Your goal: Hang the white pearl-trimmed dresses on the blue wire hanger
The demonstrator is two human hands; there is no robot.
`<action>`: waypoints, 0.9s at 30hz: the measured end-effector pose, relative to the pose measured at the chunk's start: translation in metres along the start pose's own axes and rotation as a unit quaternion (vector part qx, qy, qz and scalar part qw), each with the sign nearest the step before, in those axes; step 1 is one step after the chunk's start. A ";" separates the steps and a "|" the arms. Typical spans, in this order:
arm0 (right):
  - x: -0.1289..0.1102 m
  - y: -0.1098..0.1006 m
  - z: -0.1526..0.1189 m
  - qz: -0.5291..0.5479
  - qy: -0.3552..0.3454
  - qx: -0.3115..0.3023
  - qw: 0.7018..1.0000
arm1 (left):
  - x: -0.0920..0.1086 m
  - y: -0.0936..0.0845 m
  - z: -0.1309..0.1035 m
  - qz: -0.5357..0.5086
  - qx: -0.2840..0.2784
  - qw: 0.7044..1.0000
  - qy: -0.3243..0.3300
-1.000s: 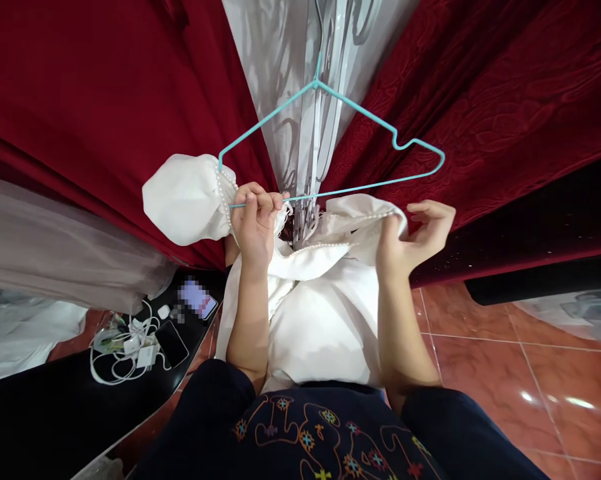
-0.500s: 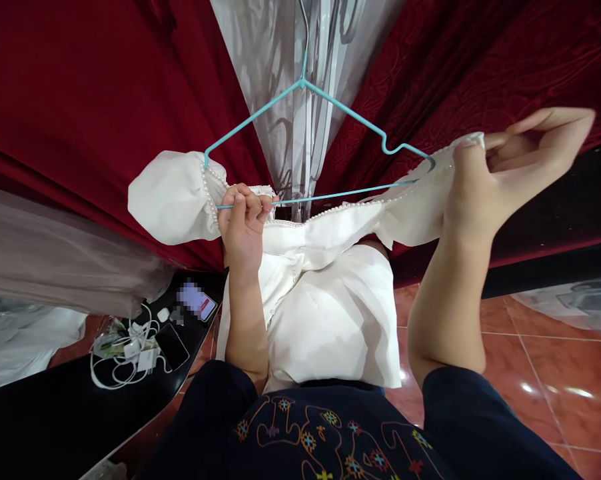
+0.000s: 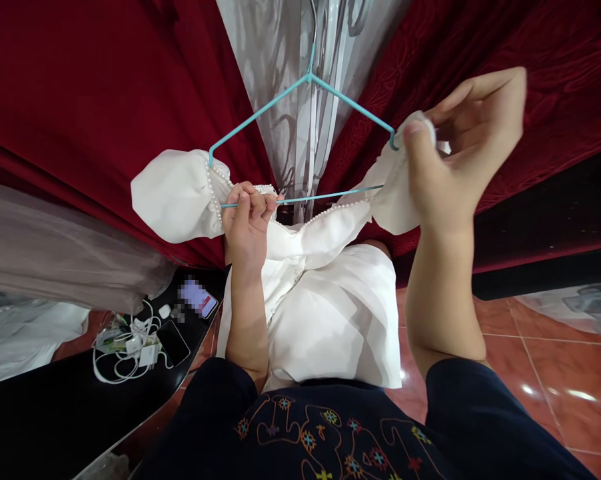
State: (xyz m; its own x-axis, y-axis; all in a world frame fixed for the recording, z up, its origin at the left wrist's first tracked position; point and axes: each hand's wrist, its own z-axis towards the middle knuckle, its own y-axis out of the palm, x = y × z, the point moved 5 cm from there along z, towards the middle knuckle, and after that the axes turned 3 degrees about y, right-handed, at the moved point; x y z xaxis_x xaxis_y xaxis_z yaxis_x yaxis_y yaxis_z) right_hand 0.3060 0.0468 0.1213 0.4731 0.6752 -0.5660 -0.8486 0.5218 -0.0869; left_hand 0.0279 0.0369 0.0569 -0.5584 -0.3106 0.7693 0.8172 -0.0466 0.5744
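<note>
A white dress (image 3: 330,313) with pearl-like beading along its neckline drapes over my lap. Its left puffed sleeve (image 3: 173,193) sits over one end of a light-blue clothes hanger (image 3: 260,119). My left hand (image 3: 248,217) is closed around the hanger's bottom bar, beside the beaded edge. With my right hand (image 3: 460,143) I pinch the white fabric of the other sleeve (image 3: 398,193) between thumb and fingers. That sleeve covers the hanger's right end and part of the bottom bar.
Dark red curtains (image 3: 105,80) hang ahead, with clear-wrapped white garments (image 3: 285,73) between them. At left, a black bench (image 3: 45,407) holds a lit phone (image 3: 200,300), a dark phone (image 3: 174,343) and white cables (image 3: 125,377). Red tiles (image 3: 520,373) cover the floor.
My right hand has moved left and slightly up with the sleeve fabric, which now covers the hanger's notched right end. My left hand has hardly moved on the bar.
</note>
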 end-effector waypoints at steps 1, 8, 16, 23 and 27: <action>-0.005 0.002 -0.002 -0.005 0.001 -0.019 1.000 | 0.000 0.000 0.000 0.000 0.004 1.000 0.000; -0.054 -0.010 -0.008 0.020 -0.025 0.030 0.999 | -0.006 -0.001 0.000 0.011 0.004 1.000 -0.007; -0.043 0.056 -0.084 -0.003 0.141 -0.191 0.971 | -0.009 -0.001 0.000 0.013 -0.012 1.000 0.008; -0.025 0.077 -0.118 -0.020 0.172 -0.125 0.977 | -0.015 -0.010 -0.008 0.091 -0.040 0.993 -0.066; -0.023 0.079 -0.112 -0.015 0.152 -0.145 0.978 | -0.017 -0.006 -0.019 0.159 -0.106 0.971 -0.142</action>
State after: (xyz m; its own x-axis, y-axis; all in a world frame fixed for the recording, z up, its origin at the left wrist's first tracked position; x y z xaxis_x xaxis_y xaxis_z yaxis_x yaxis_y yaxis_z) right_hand 0.2017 0.0139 0.0362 0.4445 0.4529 -0.7729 -0.8874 0.3403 -0.3110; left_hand 0.0350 0.0242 0.0344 -0.2660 -0.0690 0.9615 0.9487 -0.1955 0.2485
